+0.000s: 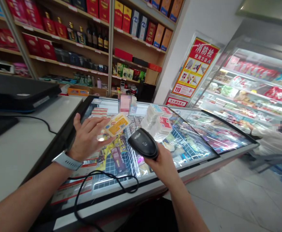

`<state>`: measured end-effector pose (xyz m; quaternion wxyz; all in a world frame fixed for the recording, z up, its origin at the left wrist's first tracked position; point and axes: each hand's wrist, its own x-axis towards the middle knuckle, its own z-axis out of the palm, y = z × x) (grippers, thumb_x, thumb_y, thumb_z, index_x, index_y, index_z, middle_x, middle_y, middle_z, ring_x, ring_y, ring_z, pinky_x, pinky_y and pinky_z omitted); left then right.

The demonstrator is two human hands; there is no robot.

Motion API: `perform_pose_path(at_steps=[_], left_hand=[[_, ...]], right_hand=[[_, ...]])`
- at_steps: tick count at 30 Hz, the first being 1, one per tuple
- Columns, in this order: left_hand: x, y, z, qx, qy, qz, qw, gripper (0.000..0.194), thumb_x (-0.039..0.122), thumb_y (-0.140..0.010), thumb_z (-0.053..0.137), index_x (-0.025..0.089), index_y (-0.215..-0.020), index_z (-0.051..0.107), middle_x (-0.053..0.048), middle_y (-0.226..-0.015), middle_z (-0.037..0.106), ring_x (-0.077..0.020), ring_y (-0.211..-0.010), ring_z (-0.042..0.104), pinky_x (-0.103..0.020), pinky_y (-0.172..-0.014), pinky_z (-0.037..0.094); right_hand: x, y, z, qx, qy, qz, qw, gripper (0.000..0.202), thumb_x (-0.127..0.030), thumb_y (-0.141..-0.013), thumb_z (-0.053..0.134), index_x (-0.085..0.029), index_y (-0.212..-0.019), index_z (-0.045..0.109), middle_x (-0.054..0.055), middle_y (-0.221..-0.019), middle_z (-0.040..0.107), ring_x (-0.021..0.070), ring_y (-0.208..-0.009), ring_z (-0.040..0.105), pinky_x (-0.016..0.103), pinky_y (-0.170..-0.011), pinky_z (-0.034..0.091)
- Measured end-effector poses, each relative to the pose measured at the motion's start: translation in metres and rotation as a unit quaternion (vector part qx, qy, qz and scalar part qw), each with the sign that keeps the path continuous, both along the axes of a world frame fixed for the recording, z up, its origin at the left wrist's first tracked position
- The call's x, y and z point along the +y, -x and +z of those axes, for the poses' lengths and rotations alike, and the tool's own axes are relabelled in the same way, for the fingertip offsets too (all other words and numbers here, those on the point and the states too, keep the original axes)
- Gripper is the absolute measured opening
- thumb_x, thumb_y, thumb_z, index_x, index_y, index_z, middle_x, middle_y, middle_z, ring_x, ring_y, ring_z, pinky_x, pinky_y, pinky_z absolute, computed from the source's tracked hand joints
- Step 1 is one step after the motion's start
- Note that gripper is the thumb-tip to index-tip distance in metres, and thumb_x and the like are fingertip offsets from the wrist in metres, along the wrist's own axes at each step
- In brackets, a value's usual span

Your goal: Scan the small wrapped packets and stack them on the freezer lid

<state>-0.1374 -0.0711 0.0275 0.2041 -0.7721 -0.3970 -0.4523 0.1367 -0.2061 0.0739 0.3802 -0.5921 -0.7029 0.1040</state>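
Observation:
My left hand (89, 137), with a pale watch band on its wrist, pinches the near end of a flat plastic pack with a yellow label (118, 125) between thumb and fingers. A barcode shows on the label, which faces up. My right hand (164, 164) is wrapped around a black handheld barcode scanner (143, 143), its head pointing left toward the pack without touching it. Just beyond the scanner, stacked white packs with red and blue labels (164, 124) stand on the freezer's glass top. A black cable (83, 190) loops across the near glass.
Beneath the glass of the chest freezer (191, 166), wire baskets hold packaged goods. On the left, a black device (20, 91) sits on a white counter (7, 164). Shelves of boxes and bottles line the back. A person (276, 138) is at the right by a lit display fridge (252, 80).

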Motion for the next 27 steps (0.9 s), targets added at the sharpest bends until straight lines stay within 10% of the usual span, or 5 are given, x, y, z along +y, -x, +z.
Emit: perform_pose_path(at_steps=[12,27], left_hand=[[0.0003,-0.0002,-0.003,0.04,-0.069,-0.002,0.997,0.061,0.047,-0.082,0.073,0.024,-0.135,0.054,-0.008,-0.118,0.071,-0.0256,-0.107,0.067,-0.06,-0.123,0.016],[-0.0008,0.0005,-0.0011,0.015,0.035,0.014,0.999,0.053,0.055,-0.082,0.066,0.028,-0.128,0.061,-0.006,-0.119,0.071,-0.0261,-0.112,0.064,-0.056,-0.125,0.01]], right_hand=[[0.003,0.0036,-0.0019,-0.03,-0.044,0.016,0.998,0.012,-0.016,-0.072,0.066,-0.022,-0.081,0.061,0.001,-0.077,0.067,0.0211,-0.077,0.062,0.028,-0.071,0.044],[0.0092,0.0064,-0.0044,-0.074,-0.031,0.009,0.997,0.014,-0.015,-0.071,0.068,-0.022,-0.08,0.059,0.003,-0.078,0.068,0.0223,-0.078,0.061,0.029,-0.071,0.042]])
